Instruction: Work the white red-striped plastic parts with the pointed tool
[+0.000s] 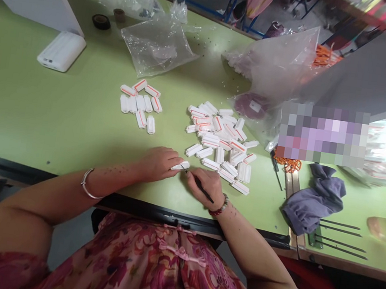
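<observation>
the left hand [157, 164] and right hand [206, 188] are close together over the table's near edge, and from my remote seat i can see both are closed in narrow grips. the left fingers [170, 163] pinch a white plastic piece [180, 165], and the right hand holds a thin black tool [203, 188] like a pen, its tip reaching the end of that piece. a metal bangle [90, 183] circles the left wrist and a beaded bracelet [219, 205] circles the right, above a floral blouse [156, 273]. just past the hands lies a loose pile of white pieces with orange stripes [218, 141], and to its left sits a smaller group of the same pieces [140, 106], both on the green table [30, 102]. to the right are a crumpled grey cloth [314, 200] and several long black rods [341, 237]. farther out are clear plastic bags [158, 44], a white rectangular box [61, 51] and two small tape rolls [101, 21]. a tangle of orange cord [323, 57] lies at the far right, beyond a bag, and a pixelated patch hides whatever is beside it.
</observation>
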`<state>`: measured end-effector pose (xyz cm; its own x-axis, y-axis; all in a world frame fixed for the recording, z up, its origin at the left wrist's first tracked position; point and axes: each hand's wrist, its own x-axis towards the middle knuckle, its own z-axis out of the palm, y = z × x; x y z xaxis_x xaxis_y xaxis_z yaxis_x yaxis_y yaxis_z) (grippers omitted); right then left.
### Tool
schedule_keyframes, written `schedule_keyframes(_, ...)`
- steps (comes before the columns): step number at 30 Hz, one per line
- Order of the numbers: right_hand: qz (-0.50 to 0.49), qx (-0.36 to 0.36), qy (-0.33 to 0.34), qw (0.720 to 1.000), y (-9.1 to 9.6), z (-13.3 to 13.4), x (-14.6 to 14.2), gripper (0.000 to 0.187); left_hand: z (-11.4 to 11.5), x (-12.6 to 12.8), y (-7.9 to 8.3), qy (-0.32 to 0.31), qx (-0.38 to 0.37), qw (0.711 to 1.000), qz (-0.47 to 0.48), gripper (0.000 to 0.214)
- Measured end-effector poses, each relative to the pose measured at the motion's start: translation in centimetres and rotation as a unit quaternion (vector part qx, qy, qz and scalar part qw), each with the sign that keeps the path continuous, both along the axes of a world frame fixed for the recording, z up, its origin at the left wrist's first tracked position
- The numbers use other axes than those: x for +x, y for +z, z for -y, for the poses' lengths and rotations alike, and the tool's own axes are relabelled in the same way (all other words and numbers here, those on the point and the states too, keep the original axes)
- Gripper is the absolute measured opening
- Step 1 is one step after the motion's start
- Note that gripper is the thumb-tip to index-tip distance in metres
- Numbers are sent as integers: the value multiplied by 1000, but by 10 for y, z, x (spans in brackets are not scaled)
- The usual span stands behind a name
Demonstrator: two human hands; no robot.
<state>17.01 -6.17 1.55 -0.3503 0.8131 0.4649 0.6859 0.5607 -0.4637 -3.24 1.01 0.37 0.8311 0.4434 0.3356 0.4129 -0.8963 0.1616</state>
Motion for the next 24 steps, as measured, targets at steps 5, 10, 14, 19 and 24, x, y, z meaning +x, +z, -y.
schedule_keyframes(5, -42, 26, 14, 999, 2, 1, 8, 10, -15, -13, 11, 75, 29, 997, -16, 23)
schedule_keyframes(10, -25, 33, 28, 999, 1, 3, 8, 17, -32, -33, 28, 284, 111, 951, -50, 24)
schedule_keyframes(14, -8, 17, 46, 999, -1, 3, 6, 19, -31, -24, 30, 286, 94, 953, -30, 37)
schedule_keyframes(19, -9, -7, 57, 998, 0, 1, 8, 22, -48, 23, 26, 214, 16, 974, -80, 38)
schedule_keyframes(24, -1, -18, 56, 998, -1, -1, 10, 27, -74, 68, 24, 229, -35, 968, -93, 28)
